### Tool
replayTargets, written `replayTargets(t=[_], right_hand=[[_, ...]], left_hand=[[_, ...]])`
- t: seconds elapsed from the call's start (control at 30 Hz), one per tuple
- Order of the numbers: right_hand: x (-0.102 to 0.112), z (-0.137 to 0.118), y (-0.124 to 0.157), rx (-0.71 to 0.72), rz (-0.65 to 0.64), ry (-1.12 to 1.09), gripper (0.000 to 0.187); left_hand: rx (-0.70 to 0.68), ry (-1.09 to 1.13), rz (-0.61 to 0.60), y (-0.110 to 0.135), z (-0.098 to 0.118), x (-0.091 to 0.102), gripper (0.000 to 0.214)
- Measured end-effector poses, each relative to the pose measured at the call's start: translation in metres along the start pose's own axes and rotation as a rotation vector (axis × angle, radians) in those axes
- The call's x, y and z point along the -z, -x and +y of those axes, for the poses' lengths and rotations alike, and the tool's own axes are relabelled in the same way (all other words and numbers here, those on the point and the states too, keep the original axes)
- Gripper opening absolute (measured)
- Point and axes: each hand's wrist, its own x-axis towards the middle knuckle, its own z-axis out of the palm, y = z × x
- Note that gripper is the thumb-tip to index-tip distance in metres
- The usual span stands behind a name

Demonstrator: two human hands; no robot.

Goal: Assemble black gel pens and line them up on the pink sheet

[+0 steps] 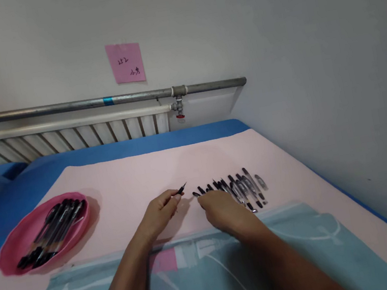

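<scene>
My left hand [161, 211] pinches a black pen [182, 189] between thumb and fingers, its thin pointed tip aimed up and to the right. Its rear end is hidden in the hand. A short distance to the right, my right hand [222, 206] is closed low over the table, its fingertips at a small dark piece that looks like a pen cap [195, 194]. Beyond and right of that hand lies a loose row of clear and black pen parts [248, 186], partly covered by it. A separate clear grey piece [261, 182] lies at the row's right end.
A pink oval basket [85, 219] holding several black pens [58, 229] stands on the left of the pink tabletop [127, 176]. A teal patterned cloth [302, 251] lies along the near side. Behind are a radiator [101, 131], metal pipe [70, 106] and wall.
</scene>
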Motion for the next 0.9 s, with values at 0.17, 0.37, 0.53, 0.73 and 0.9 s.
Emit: replayTargets(t=[0.17, 0.37, 0.53, 0.73, 0.9], right_hand=[[-0.008, 0.0, -0.005, -0.013, -0.001, -0.002, 0.033], [-0.01, 0.0, -0.008, 0.043, 0.09, -0.074, 0.027], [-0.01, -0.002, -0.015, 0.141, 0.34, -0.546, 0.017], [-0.021, -0.011, -0.024, 0.139, 0.428, -1.143, 0.011], [-0.026, -0.015, -0.027, 0.13, 0.439, -1.291, 0.009]], left_hand=[[0.0, 0.008, 0.001, 0.001, 0.002, 0.0, 0.035], [0.026, 0.039, 0.02, 0.001, 0.005, -0.001, 0.034], [0.106, 0.21, 0.034, 0.0, 0.007, -0.002, 0.031], [0.168, 0.478, -0.04, 0.002, 0.008, 0.0, 0.023], [0.148, 0.516, -0.045, 0.002, 0.006, 0.002, 0.023]])
